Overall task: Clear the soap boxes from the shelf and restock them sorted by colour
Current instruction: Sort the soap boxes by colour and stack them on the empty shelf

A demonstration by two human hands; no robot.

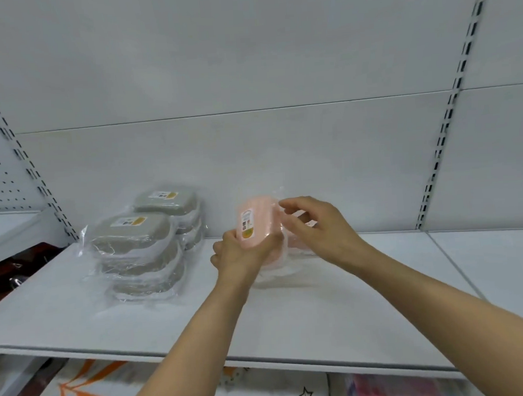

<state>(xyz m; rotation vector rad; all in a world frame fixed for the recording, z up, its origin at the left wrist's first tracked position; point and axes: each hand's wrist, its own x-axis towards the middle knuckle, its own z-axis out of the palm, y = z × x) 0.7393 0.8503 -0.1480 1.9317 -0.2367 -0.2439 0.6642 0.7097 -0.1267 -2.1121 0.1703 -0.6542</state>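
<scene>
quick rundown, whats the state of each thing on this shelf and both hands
grey soap boxes: wrapped in clear plastic, in two stacks on the shelf's left side
pink soap box: wrapped, tilted with its label facing left, held up in both hands
pink boxes underneath: resting on the shelf, mostly hidden
left hand: gripping the pink box from below
right hand: fingers on its right side
shelf: bare on the right

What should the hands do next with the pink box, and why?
Probably lower the tilted pink soap box, held by the left hand, flat onto the pink ones beneath. The right hand steadies them, and the grey stacks sit apart to the left, so pink belongs here.
</scene>
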